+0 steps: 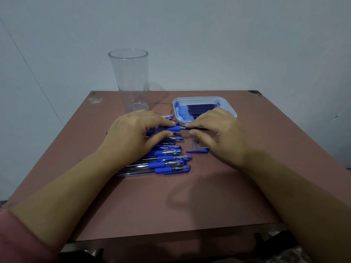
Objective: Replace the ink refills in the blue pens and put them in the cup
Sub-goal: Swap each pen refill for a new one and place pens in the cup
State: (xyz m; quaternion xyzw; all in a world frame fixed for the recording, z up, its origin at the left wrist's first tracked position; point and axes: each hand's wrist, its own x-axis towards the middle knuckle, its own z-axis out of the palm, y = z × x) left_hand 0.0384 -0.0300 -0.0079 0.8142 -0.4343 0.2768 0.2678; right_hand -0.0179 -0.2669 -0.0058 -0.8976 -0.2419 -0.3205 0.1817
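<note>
A tall clear plastic cup point(131, 80) stands upright at the back left of the matte reddish worktop point(190, 202). My left hand point(136, 131) pinches a clear-barrelled, blue-gripped pen point(171, 129) over the row of like pens point(167, 164); it lies left-right, tip rightward. My right hand point(218, 133) pinches its thin dark refill point(198, 128), before the white rounded refill tray point(228, 106).

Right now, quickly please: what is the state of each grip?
Left grip: grips a pen.
Right grip: pinches the refill at that pen's tip.
</note>
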